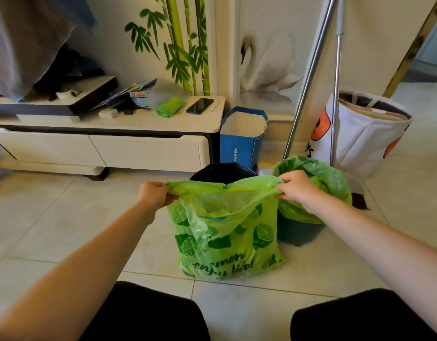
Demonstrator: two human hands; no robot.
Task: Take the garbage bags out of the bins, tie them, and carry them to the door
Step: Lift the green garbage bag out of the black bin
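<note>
From the head camera, both arms reached out over the tiled floor [65,217]. The left hand [154,195] was clenched on the left end of the green garbage bag [225,237], and the right hand [298,187] was clenched on the right end, so the bag's mouth was stretched flat between them. The bag itself, printed with lemon slices and lettering, hung down with its bottom resting on the tiles, just in front of the person's dark-clad knees [151,313].

Right behind it stood a dark bin [222,172], with no liner visible at its rim. Just beside that, to the right, was a second bin [296,232] with a green liner bag [320,178] folded over its rim; the right forearm crossed in front of it.

Further back, a blue paper bag [242,141] stood against the wall next to a low white TV cabinet [102,148]. On the cabinet lay a rolled green cloth [169,107] and, near it, a phone [199,105]. Two metal poles [311,77] leaned by a white fabric basket [365,134] at the right.
</note>
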